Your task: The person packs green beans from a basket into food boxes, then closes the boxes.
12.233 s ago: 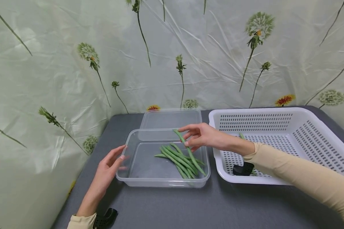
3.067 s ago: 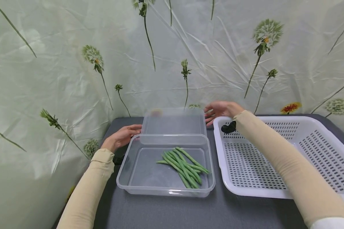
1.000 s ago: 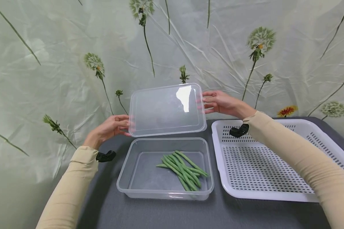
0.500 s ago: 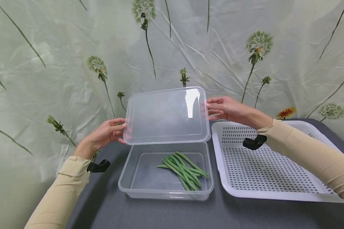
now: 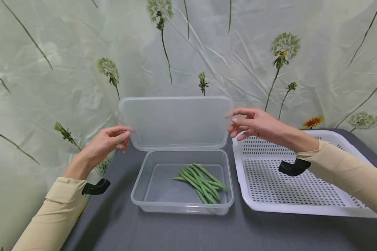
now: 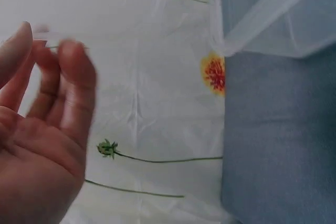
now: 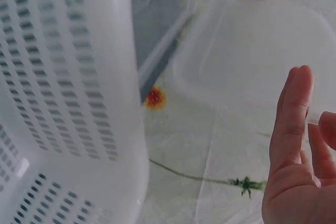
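Observation:
A translucent plastic lid [image 5: 179,122] hangs tilted steeply behind and above the clear container [image 5: 163,209], its lower edge close to the container's back rim. My left hand [image 5: 102,146] pinches the lid's left edge with thumb and fingers. At the right edge, my right hand [image 5: 260,125] holds it between thumb and forefinger, the other fingers loosely bent. Green beans [image 5: 202,183] lie in a loose bundle in the right half of the container. The right wrist view shows the lid [image 7: 252,51] spanning between both hands, somewhat blurred.
A white perforated plastic basket [image 5: 243,184] stands right of the container, under my right forearm. Both rest on a dark grey tabletop [image 5: 176,233]. Behind rises a pale flower-printed sheet [image 5: 188,52], which also covers the left side.
Beans formerly in the basket are no longer seen there; the right hand's bean joined the bundle. Both hands lifted the lid from behind the container. Since half a second ago it has tipped more upright.

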A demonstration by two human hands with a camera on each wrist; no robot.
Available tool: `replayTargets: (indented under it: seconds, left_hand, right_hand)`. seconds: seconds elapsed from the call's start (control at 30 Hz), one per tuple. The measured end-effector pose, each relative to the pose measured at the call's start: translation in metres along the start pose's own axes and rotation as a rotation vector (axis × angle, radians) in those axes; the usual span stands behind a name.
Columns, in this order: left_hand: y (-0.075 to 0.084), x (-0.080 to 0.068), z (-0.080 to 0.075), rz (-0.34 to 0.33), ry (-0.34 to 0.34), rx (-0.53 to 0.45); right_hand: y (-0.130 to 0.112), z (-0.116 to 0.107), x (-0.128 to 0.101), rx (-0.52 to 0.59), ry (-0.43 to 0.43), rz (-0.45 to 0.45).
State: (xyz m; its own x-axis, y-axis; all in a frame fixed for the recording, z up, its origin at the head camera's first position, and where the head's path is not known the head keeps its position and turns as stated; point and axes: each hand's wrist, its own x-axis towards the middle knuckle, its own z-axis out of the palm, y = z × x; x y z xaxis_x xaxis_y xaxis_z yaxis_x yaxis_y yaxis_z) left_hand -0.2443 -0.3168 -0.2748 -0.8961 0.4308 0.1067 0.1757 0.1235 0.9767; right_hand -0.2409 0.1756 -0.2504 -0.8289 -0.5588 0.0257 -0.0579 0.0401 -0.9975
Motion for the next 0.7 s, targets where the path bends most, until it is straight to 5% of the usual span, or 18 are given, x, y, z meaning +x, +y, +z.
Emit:
replayTargets:
  seconds: [0.33, 0.53, 0.7]
  left_hand:
    - [-0.006, -0.018, -0.001, -0.111, -0.079, -0.047]
    - [-0.018, -0.022, 0.007, -0.165, -0.054, 0.053]
    - [-0.026, -0.023, 0.013, -0.154, -0.060, 0.041]
  right_hand:
    - [0.015, 0.021, -0.027, -0.102, 0.029, 0.076]
    - [0.024, 0.042, -0.044, -0.487, -0.046, 0.018]
    - [0.028, 0.063, -0.058, -0.820, -0.078, 0.025]
